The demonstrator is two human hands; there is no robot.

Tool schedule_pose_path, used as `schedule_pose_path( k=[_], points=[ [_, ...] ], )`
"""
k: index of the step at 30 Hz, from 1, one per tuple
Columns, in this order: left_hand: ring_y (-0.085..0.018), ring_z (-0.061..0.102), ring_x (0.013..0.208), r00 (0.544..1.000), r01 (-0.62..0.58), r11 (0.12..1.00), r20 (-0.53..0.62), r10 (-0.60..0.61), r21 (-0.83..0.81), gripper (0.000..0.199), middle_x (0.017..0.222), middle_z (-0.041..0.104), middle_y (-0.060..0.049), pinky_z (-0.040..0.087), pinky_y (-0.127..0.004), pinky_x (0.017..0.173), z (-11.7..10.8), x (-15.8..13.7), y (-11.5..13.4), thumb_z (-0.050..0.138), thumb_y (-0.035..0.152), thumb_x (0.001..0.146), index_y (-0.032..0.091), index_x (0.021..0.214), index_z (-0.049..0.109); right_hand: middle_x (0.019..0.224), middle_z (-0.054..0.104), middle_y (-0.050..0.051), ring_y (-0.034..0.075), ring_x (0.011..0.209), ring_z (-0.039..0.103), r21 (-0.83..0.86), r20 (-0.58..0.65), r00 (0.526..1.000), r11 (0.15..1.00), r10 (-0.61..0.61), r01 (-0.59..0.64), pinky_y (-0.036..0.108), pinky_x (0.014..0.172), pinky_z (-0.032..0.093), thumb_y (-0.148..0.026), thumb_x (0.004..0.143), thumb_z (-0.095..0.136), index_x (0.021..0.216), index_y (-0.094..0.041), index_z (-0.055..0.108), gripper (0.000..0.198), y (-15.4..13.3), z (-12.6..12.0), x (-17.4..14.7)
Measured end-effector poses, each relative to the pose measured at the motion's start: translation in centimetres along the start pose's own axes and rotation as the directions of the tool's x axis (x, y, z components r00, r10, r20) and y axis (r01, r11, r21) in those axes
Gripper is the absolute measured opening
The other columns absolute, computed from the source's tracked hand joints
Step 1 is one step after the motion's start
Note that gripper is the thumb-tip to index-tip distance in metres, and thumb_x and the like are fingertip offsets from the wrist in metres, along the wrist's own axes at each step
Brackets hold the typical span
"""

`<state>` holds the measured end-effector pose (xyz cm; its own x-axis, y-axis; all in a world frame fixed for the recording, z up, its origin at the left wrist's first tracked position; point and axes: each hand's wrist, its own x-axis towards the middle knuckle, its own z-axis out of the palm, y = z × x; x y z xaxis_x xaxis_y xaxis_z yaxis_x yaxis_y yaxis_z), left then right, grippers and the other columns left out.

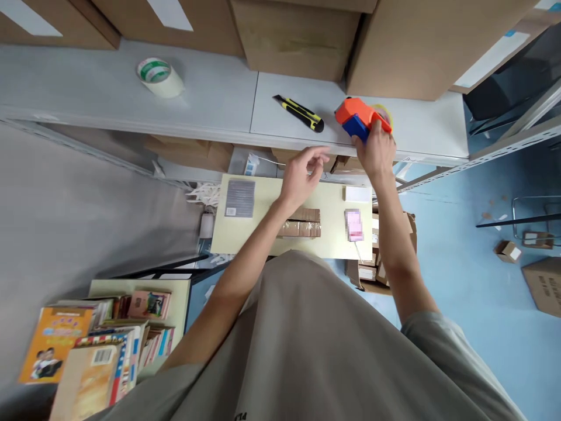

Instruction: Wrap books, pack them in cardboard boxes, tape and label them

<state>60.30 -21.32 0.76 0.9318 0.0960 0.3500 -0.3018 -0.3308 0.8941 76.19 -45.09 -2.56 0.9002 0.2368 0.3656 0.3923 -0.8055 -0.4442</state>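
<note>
My right hand [377,151] is closed on an orange and blue tape dispenser [356,114], which is at the right part of the grey shelf [210,88]. A roll of yellowish tape shows at the dispenser's far side, partly hidden. My left hand [303,174] hovers in front of the shelf edge with its fingers loosely bent and apart, and nothing is in it. Between the hands and the boxes lies a black and yellow utility knife [302,114]. Below my left hand, a taped cardboard box [302,224] rests on the cream table [263,242].
Cardboard boxes [298,44] line the back of the shelf. A tape roll [160,77] stands at the shelf's left. On the table are a grey packet [240,199] and a phone [354,225] with a cable. Books [100,362] are stacked at lower left; an open carton [377,275] stands right of the table.
</note>
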Motion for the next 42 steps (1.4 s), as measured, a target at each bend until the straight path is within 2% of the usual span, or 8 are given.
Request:
schedule_pose_path(
  k=[3,7,12,20,26,29,35,42],
  points=[
    [-0.020,0.084,0.107,0.993,0.116,0.990,-0.012,-0.118,-0.078,0.018,0.117,0.087,-0.008,0.070,-0.035,0.100,0.1,-4.7,-0.4,0.072,0.031,0.114,0.022,0.128,0.079,0.129,0.079,0.017,0.039,0.112,0.080,0.207,0.070,0.993,0.972,0.094,-0.107,0.063,0.100,0.070,-0.078,0.114,0.059,0.164,-0.027,0.050,0.073,-2.7,-0.8,-7.2],
    [-0.020,0.084,0.105,0.972,0.231,0.956,0.012,-0.233,-0.179,0.030,0.114,0.086,-0.009,0.070,-0.034,0.100,-0.2,-11.3,-0.3,0.078,0.053,0.112,0.023,0.114,0.076,0.118,0.078,0.011,0.030,0.108,0.077,0.544,0.315,0.945,0.799,0.090,-0.257,0.047,0.099,0.070,-0.090,0.111,0.053,0.150,-0.029,0.059,0.073,-8.8,-0.7,-16.5],
    [-0.021,0.085,0.103,0.932,0.339,0.920,-0.059,-0.357,-0.198,0.040,0.115,0.085,-0.008,0.071,-0.036,0.098,-1.8,-16.5,-0.2,0.080,0.064,0.109,0.024,0.114,0.073,0.106,0.072,0.006,0.028,0.100,0.070,0.622,0.467,0.874,0.651,0.136,-0.434,0.044,0.094,0.068,-0.097,0.102,0.063,0.129,-0.030,0.065,0.073,-14.2,0.7,-21.8],
    [-0.022,0.082,0.102,0.922,0.375,0.904,-0.019,-0.387,-0.206,0.044,0.116,0.085,-0.008,0.069,-0.038,0.097,-5.7,-19.1,0.1,0.075,0.069,0.111,0.025,0.114,0.079,0.112,0.075,0.009,0.029,0.099,0.071,0.556,0.561,0.819,0.676,0.124,-0.483,0.048,0.093,0.069,-0.101,0.097,0.066,0.129,-0.028,0.066,0.080,-16.9,1.5,-22.7],
    [-0.029,0.083,0.106,0.860,0.489,0.782,0.065,-0.506,-0.387,0.067,0.121,0.087,-0.011,0.070,-0.040,0.082,-12.0,-17.6,-3.3,0.063,0.086,0.111,0.025,0.125,0.084,0.107,0.077,0.006,0.028,0.091,0.073,0.450,0.669,0.744,0.794,0.004,-0.409,0.046,0.080,0.067,-0.094,0.097,0.074,0.122,-0.030,0.063,0.069,-17.4,-0.5,-22.0],
    [-0.029,0.084,0.104,0.865,0.492,0.769,0.126,-0.486,-0.408,0.056,0.113,0.087,-0.010,0.071,-0.042,0.086,-14.0,-16.4,-4.5,0.078,0.079,0.106,0.026,0.121,0.087,0.097,0.075,0.004,0.026,0.082,0.067,0.389,0.702,0.711,0.856,-0.036,-0.340,0.045,0.075,0.065,-0.092,0.096,0.078,0.115,-0.030,0.063,0.066,-18.0,-1.6,-21.5],
    [-0.026,0.083,0.090,0.856,0.515,0.759,0.192,-0.480,-0.397,0.046,0.098,0.085,-0.007,0.070,-0.038,0.078,-14.5,-16.0,-5.8,0.090,0.067,0.099,0.022,0.107,0.087,0.091,0.073,0.003,0.025,0.075,0.063,0.300,0.762,0.647,0.904,-0.035,-0.305,0.040,0.066,0.056,-0.090,0.096,0.079,0.113,-0.029,0.064,0.065,-20.0,-2.6,-20.3],
    [-0.023,0.079,0.084,0.802,0.569,0.657,0.159,-0.575,-0.494,0.041,0.088,0.082,-0.006,0.067,-0.036,0.077,-12.5,-17.6,-8.4,0.093,0.060,0.095,0.020,0.099,0.084,0.092,0.079,0.005,0.026,0.076,0.068,0.170,0.822,0.569,0.945,0.020,-0.279,0.041,0.068,0.057,-0.092,0.097,0.075,0.117,-0.026,0.072,0.069,-21.4,-2.3,-19.2]
  ],
)
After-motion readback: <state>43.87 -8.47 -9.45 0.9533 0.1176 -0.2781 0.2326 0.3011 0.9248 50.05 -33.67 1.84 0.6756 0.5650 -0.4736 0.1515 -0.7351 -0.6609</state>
